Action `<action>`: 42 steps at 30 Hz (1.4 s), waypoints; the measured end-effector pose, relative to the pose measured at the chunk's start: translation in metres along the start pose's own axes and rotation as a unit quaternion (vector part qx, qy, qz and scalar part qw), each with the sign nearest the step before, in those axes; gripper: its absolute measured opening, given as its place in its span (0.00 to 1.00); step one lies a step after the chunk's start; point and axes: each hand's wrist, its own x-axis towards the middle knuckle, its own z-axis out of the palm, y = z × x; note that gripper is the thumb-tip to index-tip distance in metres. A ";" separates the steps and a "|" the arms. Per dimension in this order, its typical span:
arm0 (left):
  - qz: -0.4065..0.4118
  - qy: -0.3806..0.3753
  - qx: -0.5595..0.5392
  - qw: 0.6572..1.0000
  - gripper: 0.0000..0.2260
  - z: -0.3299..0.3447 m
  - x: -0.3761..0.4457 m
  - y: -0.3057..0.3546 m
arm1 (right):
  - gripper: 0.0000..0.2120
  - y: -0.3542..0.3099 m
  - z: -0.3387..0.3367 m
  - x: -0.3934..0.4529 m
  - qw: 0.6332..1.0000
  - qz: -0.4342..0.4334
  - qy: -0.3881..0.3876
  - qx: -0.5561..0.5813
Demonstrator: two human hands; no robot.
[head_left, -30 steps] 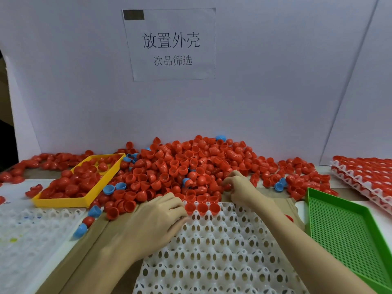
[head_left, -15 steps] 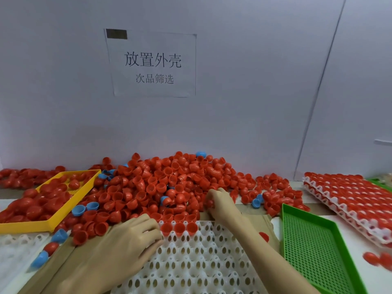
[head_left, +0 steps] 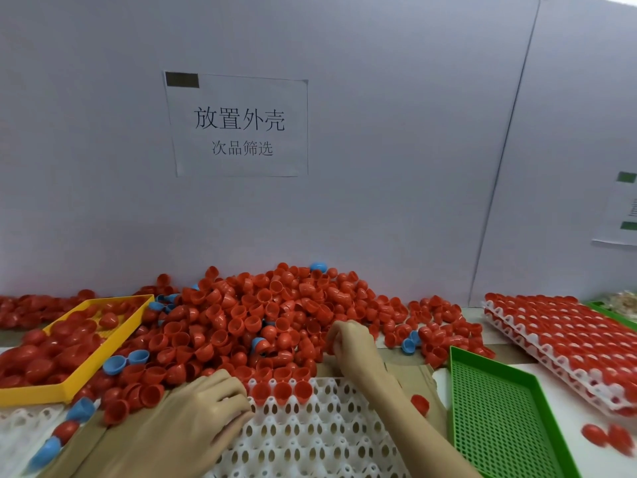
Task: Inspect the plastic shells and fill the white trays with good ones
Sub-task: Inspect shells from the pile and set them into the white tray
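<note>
A big pile of red plastic shells (head_left: 248,315) lies against the back wall. In front of it is a white tray (head_left: 310,439) with three red shells (head_left: 281,391) seated in its far row. My left hand (head_left: 206,405) lies palm down on the tray's far left corner, fingers curled over its edge. My right hand (head_left: 351,339) is at the pile's near edge, its fingers pinched together among the red shells; what they hold is mostly hidden.
A yellow tray (head_left: 103,357) with red shells sits at the left, and an empty green mesh tray (head_left: 499,412) at the right. Stacked white trays full of red shells (head_left: 568,343) stand far right. Blue shells (head_left: 113,364) are scattered about. Another white tray (head_left: 17,426) lies lower left.
My head has tilted up, so the table has slid lower in view. The right hand has stayed at the pile's edge with fingers closing; the left hand has stayed on the tray corner.
</note>
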 end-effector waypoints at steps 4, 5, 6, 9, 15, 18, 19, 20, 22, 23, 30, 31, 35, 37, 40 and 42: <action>0.002 -0.064 -0.031 0.997 0.33 -0.002 0.002 -0.007 | 0.09 -0.011 -0.021 -0.007 0.986 0.005 0.051 0.159; -0.004 -0.064 -0.037 0.997 0.32 -0.003 0.002 -0.007 | 0.09 -0.014 -0.028 -0.014 0.977 0.008 0.038 0.209; -0.009 -0.057 -0.037 0.998 0.30 -0.002 0.001 -0.006 | 0.09 -0.017 -0.035 -0.023 0.966 0.009 0.018 0.257; -0.028 -0.050 -0.043 0.997 0.20 -0.003 0.005 0.000 | 0.08 -0.022 -0.052 -0.054 0.934 0.009 -0.030 0.356; -0.118 -0.041 -0.227 0.966 0.23 -0.003 0.005 0.028 | 0.04 -0.049 -0.066 -0.092 0.913 -0.062 -0.167 0.366; -0.118 -0.014 -0.278 0.953 0.19 -0.003 0.011 0.040 | 0.05 -0.060 -0.066 -0.098 0.894 -0.093 -0.217 0.380; -0.117 -0.001 -0.277 0.954 0.16 -0.005 0.013 0.042 | 0.06 -0.061 -0.066 -0.099 0.889 -0.091 -0.224 0.390; -0.119 0.002 -0.282 0.952 0.14 -0.007 0.014 0.042 | 0.07 -0.061 -0.067 -0.099 0.884 -0.087 -0.225 0.400; -0.132 -0.005 -0.289 0.948 0.12 -0.011 0.014 0.037 | 0.09 -0.058 -0.071 -0.098 0.876 -0.076 -0.224 0.421; -0.152 -0.001 -0.281 0.948 0.12 -0.013 0.013 0.028 | 0.10 -0.054 -0.073 -0.097 0.873 -0.068 -0.222 0.428; -0.435 0.086 0.007 0.896 0.15 -0.027 -0.057 -0.136 | 0.07 0.009 -0.085 -0.078 0.940 0.043 -0.057 0.334; -0.464 0.070 0.039 0.882 0.13 -0.024 -0.071 -0.152 | 0.07 0.018 -0.083 -0.075 0.954 0.058 -0.019 0.293; -0.490 -0.004 0.169 0.855 0.19 -0.003 -0.090 -0.168 | 0.14 0.052 -0.074 -0.069 0.991 0.097 0.037 0.084; -0.480 -0.049 0.158 0.862 0.22 0.000 -0.087 -0.161 | 0.22 0.061 -0.070 -0.069 0.993 0.110 -0.031 0.024; -0.494 -0.059 0.149 0.854 0.20 -0.002 -0.083 -0.156 | 0.27 0.066 -0.068 -0.072 0.987 0.110 -0.116 0.000; -0.489 -0.043 0.158 0.857 0.24 -0.008 -0.076 -0.152 | 0.26 0.068 -0.066 -0.073 0.986 0.106 -0.125 -0.011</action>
